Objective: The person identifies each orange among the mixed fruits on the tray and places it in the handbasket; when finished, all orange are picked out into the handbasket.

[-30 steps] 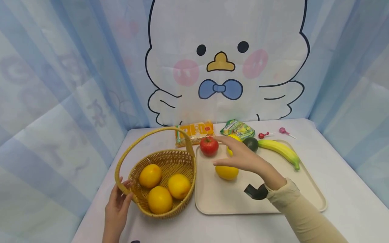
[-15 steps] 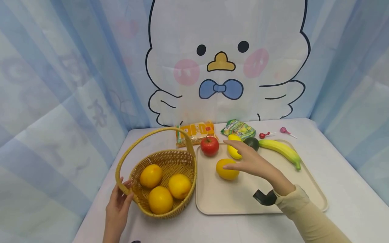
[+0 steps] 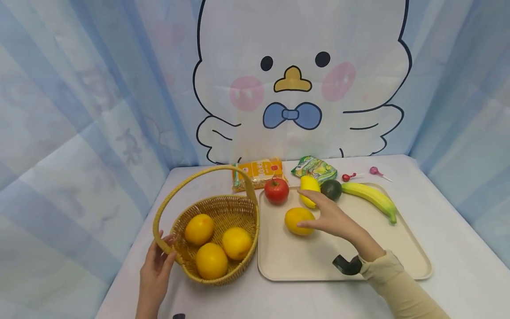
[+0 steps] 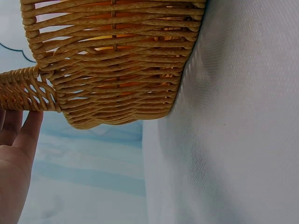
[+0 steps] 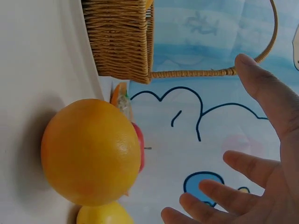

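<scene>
A wicker basket (image 3: 217, 204) with a tall arched handle stands at the left with three oranges (image 3: 211, 260) inside. My left hand (image 3: 154, 274) holds the foot of that handle between thumb and fingers; the left wrist view shows its fingertips (image 4: 32, 123) against the woven strip. Another orange (image 3: 299, 221) rests on the beige tray (image 3: 303, 266). Just above and to the right of it hovers my right hand (image 3: 332, 218), fingers spread and holding nothing. In the right wrist view the palm and the orange (image 5: 91, 151) are apart.
Round the tray's far side are a red apple (image 3: 276, 191), a lemon (image 3: 309, 191), a dark green avocado (image 3: 331, 189) and a banana (image 3: 370, 198). Behind lie an orange packet (image 3: 259, 173), a green packet (image 3: 314, 169) and two lollipops (image 3: 374, 170). Curtains hang around the table.
My right hand has moved rightward and lowered beside the orange on the tray, uncovering the lemon. The left hand keeps its hold on the basket handle, and the basket has stayed put.
</scene>
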The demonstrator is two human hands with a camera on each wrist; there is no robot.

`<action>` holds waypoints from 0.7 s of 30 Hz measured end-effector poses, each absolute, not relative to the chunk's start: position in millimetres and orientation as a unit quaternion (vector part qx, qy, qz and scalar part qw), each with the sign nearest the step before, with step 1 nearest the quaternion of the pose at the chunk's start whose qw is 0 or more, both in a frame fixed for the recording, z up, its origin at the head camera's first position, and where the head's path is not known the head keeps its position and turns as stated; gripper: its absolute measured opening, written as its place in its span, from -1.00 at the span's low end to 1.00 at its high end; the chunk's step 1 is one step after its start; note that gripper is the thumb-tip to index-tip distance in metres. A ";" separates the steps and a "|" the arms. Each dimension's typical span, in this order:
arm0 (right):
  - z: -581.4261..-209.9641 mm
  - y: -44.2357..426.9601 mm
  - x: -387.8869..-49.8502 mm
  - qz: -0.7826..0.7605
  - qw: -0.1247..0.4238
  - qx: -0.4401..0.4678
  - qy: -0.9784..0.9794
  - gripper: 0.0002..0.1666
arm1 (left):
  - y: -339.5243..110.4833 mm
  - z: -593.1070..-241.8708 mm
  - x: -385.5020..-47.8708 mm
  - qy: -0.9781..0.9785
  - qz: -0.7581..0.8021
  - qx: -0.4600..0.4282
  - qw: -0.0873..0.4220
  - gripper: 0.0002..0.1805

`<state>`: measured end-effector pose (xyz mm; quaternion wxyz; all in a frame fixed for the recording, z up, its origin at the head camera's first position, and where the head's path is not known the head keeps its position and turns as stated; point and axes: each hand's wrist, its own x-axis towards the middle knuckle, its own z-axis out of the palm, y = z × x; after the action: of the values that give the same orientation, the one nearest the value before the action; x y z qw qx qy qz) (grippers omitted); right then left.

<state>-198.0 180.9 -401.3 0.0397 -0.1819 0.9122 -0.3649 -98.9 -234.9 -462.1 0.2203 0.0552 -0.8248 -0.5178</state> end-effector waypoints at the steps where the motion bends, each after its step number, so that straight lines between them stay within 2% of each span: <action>1: -403.7 181.2 -198.2 -0.367 0.041 -0.180 0.912 0.03 | -234.9 -462.2 -99.1 -0.825 -0.518 0.054 0.221 -0.27; 21: -447.4 188.5 -208.9 -0.385 0.060 -0.196 0.900 -0.01 | -234.8 -463.7 -98.6 -0.831 -0.507 0.057 0.224 -0.27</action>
<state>-208.9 188.5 -447.4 0.0603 -0.1958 0.8998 -0.3852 -98.6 -234.8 -463.7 0.2235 0.0567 -0.8307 -0.5066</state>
